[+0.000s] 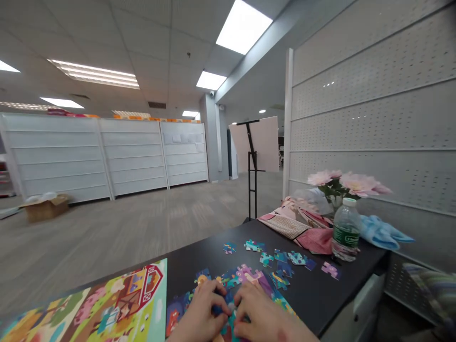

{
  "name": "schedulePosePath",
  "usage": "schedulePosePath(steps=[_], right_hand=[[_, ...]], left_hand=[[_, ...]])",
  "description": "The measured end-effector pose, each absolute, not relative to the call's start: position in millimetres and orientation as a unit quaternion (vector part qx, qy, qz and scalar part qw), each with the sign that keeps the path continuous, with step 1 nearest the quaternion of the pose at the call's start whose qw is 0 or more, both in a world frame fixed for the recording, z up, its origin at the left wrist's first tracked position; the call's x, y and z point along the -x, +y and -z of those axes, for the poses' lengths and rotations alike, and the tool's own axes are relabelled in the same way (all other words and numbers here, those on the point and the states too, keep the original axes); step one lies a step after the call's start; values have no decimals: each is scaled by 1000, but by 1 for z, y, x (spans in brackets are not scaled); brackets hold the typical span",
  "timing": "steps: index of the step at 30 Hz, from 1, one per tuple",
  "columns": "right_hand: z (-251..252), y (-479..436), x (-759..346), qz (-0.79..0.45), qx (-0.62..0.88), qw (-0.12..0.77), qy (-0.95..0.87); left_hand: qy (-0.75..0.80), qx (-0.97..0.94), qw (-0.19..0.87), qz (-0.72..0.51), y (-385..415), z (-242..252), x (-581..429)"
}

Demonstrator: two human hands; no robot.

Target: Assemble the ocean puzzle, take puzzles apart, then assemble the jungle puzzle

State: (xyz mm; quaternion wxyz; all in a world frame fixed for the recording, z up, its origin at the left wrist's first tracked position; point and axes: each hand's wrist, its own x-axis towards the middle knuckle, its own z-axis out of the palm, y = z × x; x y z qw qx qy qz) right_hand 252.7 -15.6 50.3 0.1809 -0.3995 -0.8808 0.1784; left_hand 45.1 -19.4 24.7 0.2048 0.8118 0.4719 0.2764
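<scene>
My left hand (204,311) rests on a partly joined jigsaw puzzle (263,281) at the front of the black table, its fingers curled around a dark blue puzzle piece (216,310). Close beside it, my right hand (260,313) has its fingers bent and thumb drawn in, pinching at the teal part of the puzzle; its fingertips partly hide the piece there. Several loose puzzle pieces (298,258) lie beyond the hands, with a pink-purple piece (330,270) farther right. A colourful farm picture board (123,308) is to the left of the puzzle.
A water bottle (346,230) with a green label stands at the table's right. Behind it are pink flowers (359,183), a patterned pink cloth (285,226) and a blue cloth (384,232). An easel (252,166) stands past the table, a cardboard box (47,208) far left.
</scene>
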Motion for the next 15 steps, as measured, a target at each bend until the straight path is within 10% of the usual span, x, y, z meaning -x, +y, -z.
schedulePosePath(steps=[15], right_hand=[[-26,172,-245,-161,498,263,-811]], left_hand=[[500,-809,191,-244,15,0,-38]])
